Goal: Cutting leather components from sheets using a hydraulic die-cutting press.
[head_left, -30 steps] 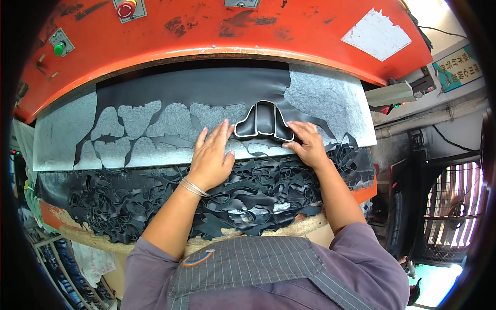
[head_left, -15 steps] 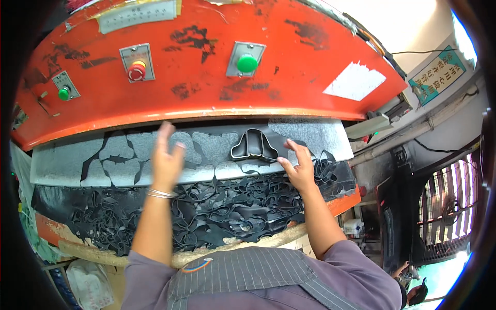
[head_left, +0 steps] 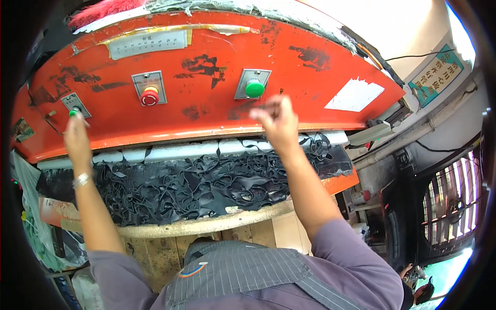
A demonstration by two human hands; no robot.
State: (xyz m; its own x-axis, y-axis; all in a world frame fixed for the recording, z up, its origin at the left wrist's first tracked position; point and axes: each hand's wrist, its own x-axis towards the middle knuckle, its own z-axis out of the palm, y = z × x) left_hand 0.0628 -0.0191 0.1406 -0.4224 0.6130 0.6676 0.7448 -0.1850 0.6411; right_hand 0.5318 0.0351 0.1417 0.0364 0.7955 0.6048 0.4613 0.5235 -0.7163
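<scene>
Left button (head_left: 73,111): green, partly hidden, on a grey plate (head_left: 81,103) near the left end of the red panel (head_left: 310,90).
Right button (head_left: 254,88): green, round, in full view, projecting from a second plate (head_left: 264,75), right of panel centre.

- Left hand (head_left: 77,138): moved from centre-left to the green button (head_left: 75,111) at far left.
- Right hand (head_left: 281,124): raised beside the larger green button (head_left: 254,88), upper centre.
- Metal die: now out of sight.
</scene>
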